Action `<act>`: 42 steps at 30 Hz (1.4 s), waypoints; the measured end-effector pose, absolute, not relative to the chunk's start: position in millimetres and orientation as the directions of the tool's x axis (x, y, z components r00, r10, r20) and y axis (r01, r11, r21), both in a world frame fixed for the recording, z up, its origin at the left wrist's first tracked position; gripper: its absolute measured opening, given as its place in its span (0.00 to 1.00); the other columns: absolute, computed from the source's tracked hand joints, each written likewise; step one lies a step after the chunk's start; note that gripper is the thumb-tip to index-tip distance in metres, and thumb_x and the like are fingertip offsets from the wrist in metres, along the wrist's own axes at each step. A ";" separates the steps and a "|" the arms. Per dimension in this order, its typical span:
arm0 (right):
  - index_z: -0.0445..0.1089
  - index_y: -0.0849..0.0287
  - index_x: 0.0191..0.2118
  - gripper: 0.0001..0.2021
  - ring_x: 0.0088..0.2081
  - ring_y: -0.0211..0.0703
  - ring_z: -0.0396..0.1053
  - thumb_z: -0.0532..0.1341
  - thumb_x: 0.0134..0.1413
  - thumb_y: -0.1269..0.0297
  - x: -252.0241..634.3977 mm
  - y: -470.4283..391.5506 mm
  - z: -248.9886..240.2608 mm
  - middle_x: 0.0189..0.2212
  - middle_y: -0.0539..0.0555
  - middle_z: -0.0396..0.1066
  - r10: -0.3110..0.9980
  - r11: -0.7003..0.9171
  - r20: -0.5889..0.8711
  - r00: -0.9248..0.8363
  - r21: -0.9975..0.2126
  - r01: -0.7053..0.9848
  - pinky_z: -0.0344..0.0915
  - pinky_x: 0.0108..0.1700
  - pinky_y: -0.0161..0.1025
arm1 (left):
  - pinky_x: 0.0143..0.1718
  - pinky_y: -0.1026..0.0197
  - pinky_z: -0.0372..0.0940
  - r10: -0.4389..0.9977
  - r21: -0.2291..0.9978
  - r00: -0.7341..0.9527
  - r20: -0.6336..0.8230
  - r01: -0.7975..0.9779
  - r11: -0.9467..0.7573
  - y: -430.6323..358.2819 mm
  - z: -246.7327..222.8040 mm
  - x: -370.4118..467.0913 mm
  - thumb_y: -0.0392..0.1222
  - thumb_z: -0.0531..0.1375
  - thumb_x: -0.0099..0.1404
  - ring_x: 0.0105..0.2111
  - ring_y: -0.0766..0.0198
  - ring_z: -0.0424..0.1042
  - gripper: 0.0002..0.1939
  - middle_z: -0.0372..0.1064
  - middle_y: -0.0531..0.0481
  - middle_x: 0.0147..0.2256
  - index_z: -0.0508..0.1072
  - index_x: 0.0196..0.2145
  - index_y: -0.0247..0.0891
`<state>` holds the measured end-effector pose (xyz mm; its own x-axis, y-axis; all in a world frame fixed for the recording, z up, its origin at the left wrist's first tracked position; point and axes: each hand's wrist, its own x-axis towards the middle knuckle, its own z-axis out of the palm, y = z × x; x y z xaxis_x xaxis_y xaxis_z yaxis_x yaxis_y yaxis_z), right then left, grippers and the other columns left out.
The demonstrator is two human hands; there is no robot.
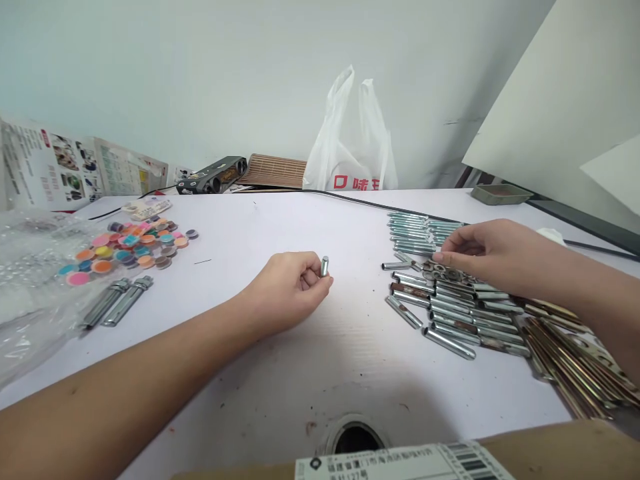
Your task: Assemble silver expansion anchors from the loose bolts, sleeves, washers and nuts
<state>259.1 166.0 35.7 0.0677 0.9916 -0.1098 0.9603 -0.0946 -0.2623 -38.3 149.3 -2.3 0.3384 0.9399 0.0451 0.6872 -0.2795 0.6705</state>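
My left hand (295, 290) is closed around a short silver metal piece (325, 266), whose end sticks up past the fingers near the middle of the white table (270, 230). Over at the right, my right hand (480, 250) reaches onto a pile of small metal washers (450, 273); its fingers are bent, and whether they pinch a washer cannot be made out. Behind that pile lie rows of thin silver bolts (407, 233). Silver metal tubes (457, 313), some with rusty patches, lie in front of it.
Two assembled bolts (127, 301) lie at the left beside colourful discs (143, 243) and clear plastic (35, 287). Brassy rods (565, 367) lie at the right. A white bag (350, 147) stands at the back. A labelled cardboard box (560, 447) edges the front, by a dark round opening (357, 438).
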 end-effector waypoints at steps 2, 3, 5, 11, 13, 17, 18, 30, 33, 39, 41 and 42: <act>0.71 0.56 0.37 0.15 0.34 0.39 0.69 0.62 0.48 0.51 273.8 169.8 40.0 0.33 0.49 0.72 0.991 -0.126 -0.069 0.111 -0.295 0.947 0.63 0.36 0.37 | 0.21 0.68 0.56 0.939 0.667 0.342 0.040 0.691 -0.280 149.7 -3.0 -38.9 0.49 0.55 0.60 0.20 0.73 0.58 0.13 0.64 0.58 0.20 0.65 0.26 0.37; 0.71 0.55 0.39 0.14 0.36 0.39 0.69 0.63 0.48 0.52 283.0 171.4 42.4 0.35 0.49 0.72 0.989 -0.142 -0.080 0.124 -0.299 0.944 0.64 0.38 0.37 | 0.21 0.68 0.55 0.939 0.664 0.342 0.037 0.693 -0.279 149.9 -3.2 -39.2 0.49 0.55 0.60 0.20 0.73 0.58 0.13 0.63 0.58 0.20 0.65 0.26 0.37; 0.70 0.54 0.43 0.16 0.40 0.40 0.69 0.63 0.49 0.53 303.8 173.9 45.8 0.39 0.49 0.72 0.981 -0.149 -0.159 0.109 -0.268 0.952 0.65 0.42 0.37 | 0.21 0.68 0.55 0.939 0.664 0.342 0.031 0.695 -0.275 150.1 -3.2 -39.6 0.50 0.55 0.61 0.20 0.73 0.57 0.14 0.62 0.58 0.20 0.65 0.25 0.37; 0.67 0.45 0.51 0.26 0.45 0.42 0.67 0.59 0.47 0.39 347.7 179.6 38.8 0.45 0.48 0.70 0.921 -0.068 -0.390 -0.013 -0.192 0.979 0.67 0.44 0.38 | 0.22 0.67 0.54 0.935 0.673 0.353 0.034 0.684 -0.283 149.7 -1.6 -39.0 0.49 0.55 0.61 0.21 0.73 0.57 0.14 0.61 0.58 0.21 0.64 0.26 0.37; 0.69 0.46 0.49 0.26 0.44 0.43 0.68 0.58 0.48 0.38 347.8 181.8 33.8 0.44 0.49 0.70 0.920 -0.058 -0.391 -0.016 -0.177 0.983 0.67 0.44 0.38 | 0.22 0.67 0.55 0.936 0.675 0.351 0.036 0.682 -0.282 149.2 -2.1 -38.9 0.49 0.55 0.61 0.21 0.73 0.57 0.13 0.62 0.58 0.21 0.65 0.26 0.37; 0.71 0.49 0.46 0.23 0.42 0.43 0.68 0.59 0.48 0.42 344.0 187.4 22.9 0.42 0.50 0.71 0.920 -0.021 -0.390 -0.041 -0.152 0.988 0.66 0.43 0.39 | 0.22 0.67 0.55 0.937 0.685 0.347 0.046 0.671 -0.283 148.6 -4.3 -39.7 0.48 0.55 0.61 0.21 0.73 0.58 0.12 0.62 0.57 0.21 0.65 0.26 0.37; 0.72 0.49 0.45 0.23 0.41 0.44 0.69 0.60 0.47 0.42 344.4 189.1 20.2 0.42 0.50 0.72 0.921 -0.025 -0.388 -0.034 -0.147 0.989 0.66 0.43 0.40 | 0.22 0.67 0.55 0.936 0.689 0.348 0.048 0.667 -0.284 148.5 -4.8 -39.8 0.48 0.55 0.61 0.21 0.73 0.58 0.12 0.62 0.57 0.21 0.65 0.27 0.37; 0.73 0.53 0.41 0.22 0.39 0.46 0.68 0.60 0.45 0.44 337.7 190.6 17.6 0.39 0.52 0.72 0.923 -0.043 -0.385 -0.006 -0.120 0.992 0.64 0.43 0.43 | 0.23 0.66 0.56 0.928 0.684 0.369 0.057 0.663 -0.305 148.4 -5.5 -39.9 0.49 0.54 0.62 0.22 0.71 0.60 0.13 0.64 0.55 0.22 0.66 0.27 0.37; 0.73 0.52 0.41 0.21 0.39 0.45 0.68 0.60 0.47 0.44 334.7 189.1 19.1 0.39 0.51 0.71 0.927 -0.043 -0.375 0.002 -0.100 0.994 0.64 0.43 0.43 | 0.23 0.66 0.56 0.929 0.678 0.366 0.060 0.668 -0.307 148.6 -5.3 -40.0 0.49 0.54 0.61 0.22 0.70 0.61 0.13 0.65 0.54 0.22 0.66 0.28 0.36; 0.73 0.52 0.41 0.20 0.41 0.43 0.67 0.58 0.50 0.45 327.3 185.8 22.0 0.41 0.50 0.71 0.924 -0.043 -0.381 0.004 -0.092 0.995 0.63 0.44 0.42 | 0.23 0.66 0.56 0.928 0.673 0.370 0.052 0.673 -0.306 148.9 -4.1 -40.1 0.49 0.54 0.61 0.22 0.71 0.60 0.13 0.64 0.56 0.22 0.66 0.28 0.37; 0.73 0.52 0.41 0.20 0.40 0.43 0.67 0.57 0.50 0.43 328.9 186.2 21.3 0.41 0.50 0.71 0.921 -0.035 -0.389 -0.003 -0.090 0.995 0.63 0.44 0.42 | 0.23 0.66 0.56 0.928 0.673 0.370 0.049 0.674 -0.305 148.7 -4.2 -40.1 0.49 0.54 0.62 0.22 0.72 0.60 0.13 0.64 0.56 0.22 0.66 0.28 0.37; 0.72 0.53 0.41 0.20 0.40 0.43 0.67 0.57 0.51 0.43 330.5 186.6 20.9 0.41 0.50 0.71 0.921 -0.024 -0.390 -0.014 -0.091 0.996 0.63 0.44 0.42 | 0.23 0.67 0.56 0.928 0.672 0.369 0.046 0.676 -0.302 148.5 -4.3 -40.1 0.49 0.54 0.62 0.21 0.72 0.59 0.13 0.64 0.56 0.22 0.66 0.28 0.37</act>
<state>330.5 186.6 20.9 -0.0135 0.9208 -0.3899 0.9956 -0.0239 -0.0911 -40.1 148.5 -4.3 0.3689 0.9283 0.0465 0.6758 -0.3022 0.6723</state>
